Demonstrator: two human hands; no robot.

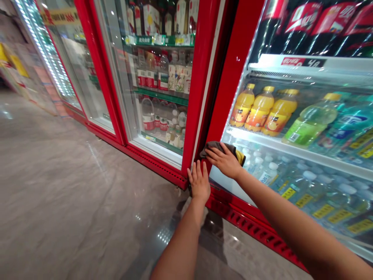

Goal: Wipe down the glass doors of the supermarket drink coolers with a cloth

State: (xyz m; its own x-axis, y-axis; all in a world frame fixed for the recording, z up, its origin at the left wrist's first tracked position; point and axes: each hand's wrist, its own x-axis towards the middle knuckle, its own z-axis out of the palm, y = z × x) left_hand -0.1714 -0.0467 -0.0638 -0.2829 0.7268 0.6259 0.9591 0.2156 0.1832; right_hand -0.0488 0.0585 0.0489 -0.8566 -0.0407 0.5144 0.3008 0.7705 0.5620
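Two bare hands were at the low corner where a pair of red drinks coolers met. Soft and slightly rumpled, the cloth (214, 145) was dark grey, with a yellow face and a dark edging showing at its right end. It lay over the smooth, glossy red frame (230, 89) of the right-hand cooler, low down, reaching to the border of the clear glass.

The right hand (225, 161) was spread over the cloth with its back to the camera, fingers extended and pressing on the fabric rather than clenched; its forearm slanted in from the lower right corner. The left hand (199, 186) held nothing that showed. Its fingers were straight and fanned, pointing upward, just below the cloth by the narrow gap between the coolers; whether the fingertips touched the metal could not be told. That forearm rose from the bottom edge.

Behind the glass, rounded orange-juice bottles (258, 111) with yellow caps leaned in view on a white shelf (291, 149). Below the door ran a slotted red base (253, 229), above a shiny grey floor (96, 202) with faint veins.
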